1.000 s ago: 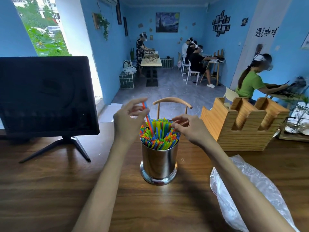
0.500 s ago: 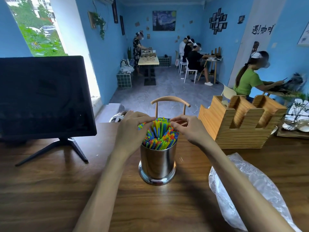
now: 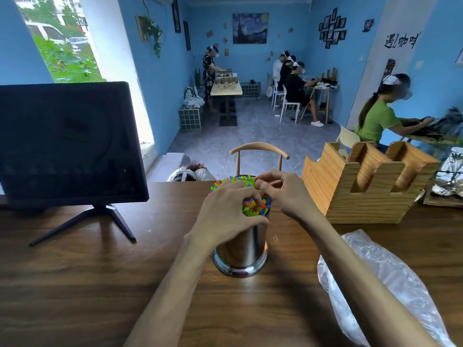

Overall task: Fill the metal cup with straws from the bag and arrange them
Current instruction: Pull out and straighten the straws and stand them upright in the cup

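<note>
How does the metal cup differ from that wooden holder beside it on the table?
The metal cup is round and shiny steel; the wooden holder is blocky, pale wood with notched slots.
The metal cup is packed with colourful straws; no contents show in the wooden holder's slots.
Both hands, the left hand and the right hand, are at the metal cup; nobody touches the wooden holder.
Both stand upright on the same brown table.

left arm: bare forearm reaches in from below, wrist bent over | left hand (image 3: 226, 211): fingers curled downward, thumb and fingertips drawn together | right arm: forearm stretched diagonally from lower right | right hand (image 3: 285, 194): fingers curled, tips meeting the left hand's
</note>
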`<move>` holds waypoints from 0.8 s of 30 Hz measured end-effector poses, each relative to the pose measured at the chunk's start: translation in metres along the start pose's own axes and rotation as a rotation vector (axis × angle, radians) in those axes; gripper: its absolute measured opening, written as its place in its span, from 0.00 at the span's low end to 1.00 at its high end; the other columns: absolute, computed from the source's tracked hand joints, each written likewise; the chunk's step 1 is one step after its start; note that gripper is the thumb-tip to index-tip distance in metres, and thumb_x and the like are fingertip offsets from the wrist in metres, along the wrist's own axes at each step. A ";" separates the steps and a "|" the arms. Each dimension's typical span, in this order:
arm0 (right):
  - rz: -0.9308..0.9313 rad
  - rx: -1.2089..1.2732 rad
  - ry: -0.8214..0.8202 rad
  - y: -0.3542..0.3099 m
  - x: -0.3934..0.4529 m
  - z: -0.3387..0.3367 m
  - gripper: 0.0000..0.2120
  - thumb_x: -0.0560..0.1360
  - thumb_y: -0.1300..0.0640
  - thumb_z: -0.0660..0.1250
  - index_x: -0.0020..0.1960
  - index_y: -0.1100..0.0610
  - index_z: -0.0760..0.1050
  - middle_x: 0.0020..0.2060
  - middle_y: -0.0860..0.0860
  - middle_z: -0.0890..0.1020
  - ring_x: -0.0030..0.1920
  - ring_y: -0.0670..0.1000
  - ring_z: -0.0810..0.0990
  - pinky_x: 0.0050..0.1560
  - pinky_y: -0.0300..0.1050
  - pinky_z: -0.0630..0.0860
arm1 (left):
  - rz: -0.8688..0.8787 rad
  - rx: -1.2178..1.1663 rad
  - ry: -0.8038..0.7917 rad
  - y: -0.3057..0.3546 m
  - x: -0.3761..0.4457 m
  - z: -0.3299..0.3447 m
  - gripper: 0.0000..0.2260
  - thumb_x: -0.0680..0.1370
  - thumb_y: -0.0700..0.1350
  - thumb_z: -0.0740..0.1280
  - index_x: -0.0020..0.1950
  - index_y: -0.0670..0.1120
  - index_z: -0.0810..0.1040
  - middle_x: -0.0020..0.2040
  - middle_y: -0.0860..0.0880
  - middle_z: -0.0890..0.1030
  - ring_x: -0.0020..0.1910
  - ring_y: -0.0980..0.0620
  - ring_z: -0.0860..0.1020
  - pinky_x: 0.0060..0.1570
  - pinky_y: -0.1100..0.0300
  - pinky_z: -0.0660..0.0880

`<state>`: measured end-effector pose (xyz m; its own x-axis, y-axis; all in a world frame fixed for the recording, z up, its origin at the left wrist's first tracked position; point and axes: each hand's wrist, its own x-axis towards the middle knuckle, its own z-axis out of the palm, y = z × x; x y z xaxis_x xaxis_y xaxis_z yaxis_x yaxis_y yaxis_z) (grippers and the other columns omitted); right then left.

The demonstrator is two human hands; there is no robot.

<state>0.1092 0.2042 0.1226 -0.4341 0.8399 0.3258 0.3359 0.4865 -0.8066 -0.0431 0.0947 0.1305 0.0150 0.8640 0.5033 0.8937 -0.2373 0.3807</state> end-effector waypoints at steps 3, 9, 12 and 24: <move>-0.003 0.004 0.002 0.000 0.000 0.001 0.05 0.80 0.55 0.69 0.53 0.51 0.83 0.45 0.45 0.84 0.46 0.41 0.82 0.43 0.31 0.74 | -0.001 -0.005 0.005 -0.002 0.001 0.002 0.10 0.69 0.59 0.77 0.46 0.58 0.84 0.43 0.63 0.72 0.48 0.59 0.70 0.50 0.57 0.72; 0.002 0.017 -0.024 0.000 -0.002 -0.001 0.04 0.81 0.54 0.69 0.54 0.50 0.82 0.45 0.42 0.83 0.48 0.41 0.81 0.43 0.31 0.76 | -0.019 -0.084 0.036 -0.009 0.002 0.002 0.08 0.68 0.56 0.79 0.45 0.58 0.87 0.44 0.62 0.78 0.47 0.56 0.74 0.51 0.50 0.75; 0.001 0.017 -0.028 -0.001 -0.001 0.000 0.04 0.81 0.54 0.69 0.53 0.50 0.82 0.46 0.43 0.83 0.48 0.41 0.81 0.44 0.31 0.75 | -0.028 -0.111 0.037 -0.010 0.003 0.000 0.08 0.67 0.58 0.78 0.43 0.59 0.86 0.43 0.61 0.80 0.47 0.55 0.75 0.50 0.49 0.75; -0.027 0.004 -0.033 0.001 -0.002 -0.004 0.06 0.80 0.54 0.70 0.55 0.51 0.83 0.45 0.43 0.84 0.45 0.39 0.81 0.40 0.26 0.74 | -0.059 -0.093 -0.042 -0.013 0.005 -0.008 0.09 0.69 0.57 0.71 0.49 0.62 0.84 0.44 0.63 0.79 0.50 0.57 0.76 0.54 0.49 0.75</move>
<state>0.1136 0.2041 0.1229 -0.4704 0.8179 0.3313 0.3201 0.5080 -0.7997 -0.0582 0.0985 0.1342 -0.0158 0.8949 0.4459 0.8481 -0.2242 0.4800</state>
